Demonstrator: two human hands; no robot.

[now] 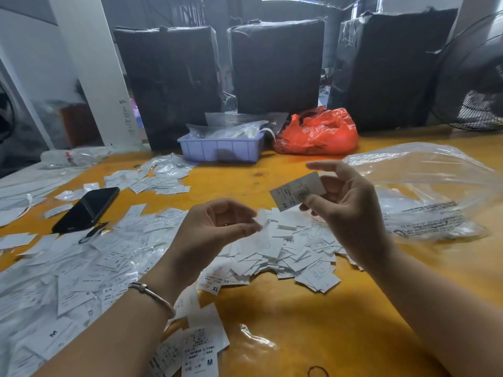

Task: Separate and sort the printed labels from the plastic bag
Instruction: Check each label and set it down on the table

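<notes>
Your right hand is raised above the orange-yellow wooden table, thumb and fingers pinching a small white rectangular printed label marked XS, held tilted with the print facing you. Your left hand is raised beside it, a little lower, fingers curled toward the thumb and pinching a small thin white slip; motion blur hides its print. A metal bangle sits on your left wrist.

Under and between both hands lies a loose heap of white printed labels; sizes XL and XS can be read at its near edge. Further white labels in clear sleeves spread across the left of the table, some marked S, M, XS. A large clear crumpled plastic bag with black print lies on the table to the right, touching the heap's edge, with a few labels visible inside.

A black smartphone rests among the left labels. At the far edge: a lilac plastic tray holding clear packets, a red plastic bag just beside it, three black-wrapped parcels behind. A black rubber band lies near the front edge.
</notes>
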